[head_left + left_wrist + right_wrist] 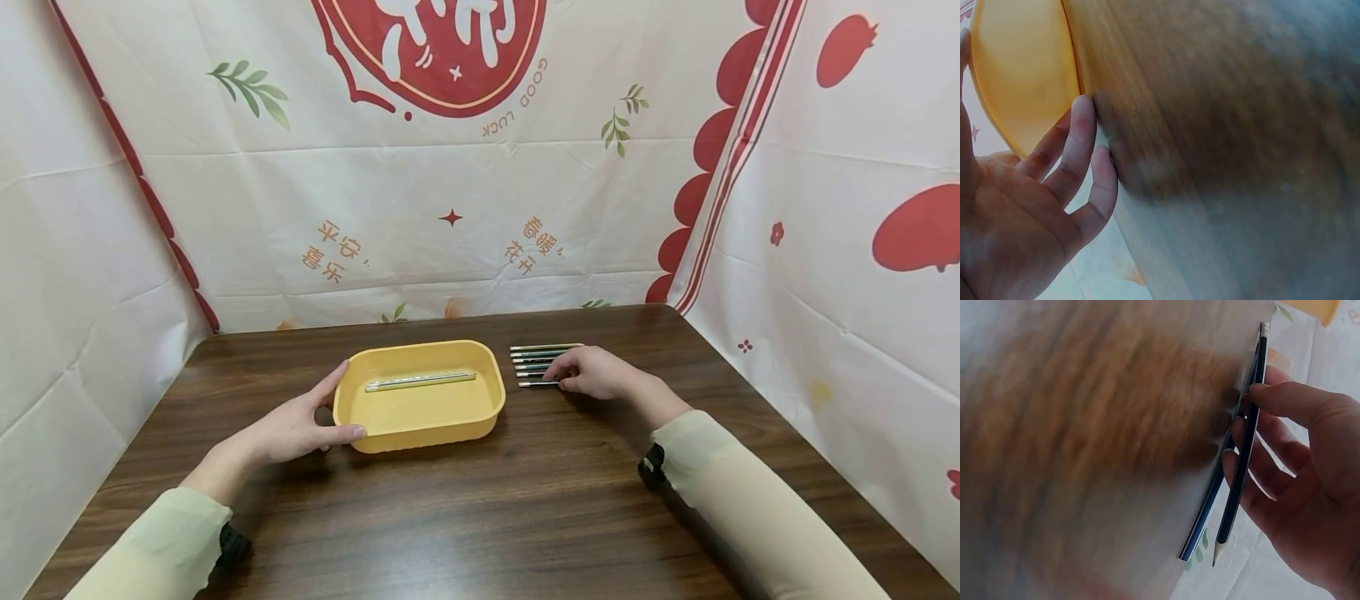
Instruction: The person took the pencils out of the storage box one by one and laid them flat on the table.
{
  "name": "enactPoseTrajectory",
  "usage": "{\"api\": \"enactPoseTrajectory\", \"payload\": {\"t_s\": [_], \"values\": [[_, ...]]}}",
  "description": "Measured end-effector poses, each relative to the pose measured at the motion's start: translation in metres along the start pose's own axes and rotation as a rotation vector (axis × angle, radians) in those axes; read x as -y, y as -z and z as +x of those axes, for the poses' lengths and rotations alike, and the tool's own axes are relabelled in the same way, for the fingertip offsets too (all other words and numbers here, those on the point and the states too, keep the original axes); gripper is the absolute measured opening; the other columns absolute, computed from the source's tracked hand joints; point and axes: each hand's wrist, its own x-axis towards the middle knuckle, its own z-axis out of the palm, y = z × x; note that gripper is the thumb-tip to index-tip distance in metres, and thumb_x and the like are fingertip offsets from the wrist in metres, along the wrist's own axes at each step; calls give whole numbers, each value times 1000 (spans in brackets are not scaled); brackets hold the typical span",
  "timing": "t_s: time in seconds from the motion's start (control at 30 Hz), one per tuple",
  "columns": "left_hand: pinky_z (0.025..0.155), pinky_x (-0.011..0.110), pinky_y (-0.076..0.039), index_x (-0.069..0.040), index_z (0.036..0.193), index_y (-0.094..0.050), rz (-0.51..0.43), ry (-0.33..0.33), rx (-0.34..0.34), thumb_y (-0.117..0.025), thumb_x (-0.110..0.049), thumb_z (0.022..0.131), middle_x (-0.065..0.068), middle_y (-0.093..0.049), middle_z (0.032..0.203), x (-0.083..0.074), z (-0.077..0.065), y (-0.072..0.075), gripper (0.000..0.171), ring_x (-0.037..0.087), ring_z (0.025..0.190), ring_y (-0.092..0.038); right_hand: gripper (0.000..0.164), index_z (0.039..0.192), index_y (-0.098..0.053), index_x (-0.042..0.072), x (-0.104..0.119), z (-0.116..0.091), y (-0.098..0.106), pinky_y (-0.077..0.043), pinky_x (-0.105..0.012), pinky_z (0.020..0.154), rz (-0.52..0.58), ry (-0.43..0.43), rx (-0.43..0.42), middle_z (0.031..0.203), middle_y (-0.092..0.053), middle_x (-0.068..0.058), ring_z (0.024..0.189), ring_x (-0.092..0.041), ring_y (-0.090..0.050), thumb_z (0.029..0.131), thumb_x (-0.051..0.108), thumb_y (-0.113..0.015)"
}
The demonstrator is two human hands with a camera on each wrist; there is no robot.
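Observation:
A yellow plastic tray with rounded corners stands left of the table's middle, and a couple of pencils lie across its floor. My left hand grips the tray's left end, thumb over the near corner of the rim and fingers against the outer wall. To the right of the tray, several pencils lie side by side in a row, eraser ends to the left. My right hand pinches the nearest one, a dark pencil with a sharpened tip, between thumb and fingers. Another dark pencil lies just behind it.
The dark wood table ends at a printed cloth hanging along its back. More cloth hangs on the right and left sides. Each wrist wears a black band below a pale sleeve.

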Motion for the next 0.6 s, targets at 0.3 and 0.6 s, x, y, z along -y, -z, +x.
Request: {"api": "enactPoseTrajectory", "payload": {"t_s": [0.3, 0.6], "values": [[82, 36, -56, -31, 179, -2, 2, 2, -2, -84, -57, 93, 18, -60, 142, 1, -1, -1, 121, 19, 86, -69, 27, 113, -86, 20, 1, 4, -1, -57, -41, 89, -91, 43, -28, 104, -77, 1, 97, -14, -67, 98, 2, -72], [84, 37, -56, -31, 179, -3, 5, -1, -4, -84, -57, 93, 19, -59, 146, 2, 0, 0, 121, 19, 88, -69, 27, 112, -86, 20, 2, 3, -1, -56, -43, 91, -139, 54, -39, 104, -74, 0, 99, -16, -65, 97, 2, -73]]}}
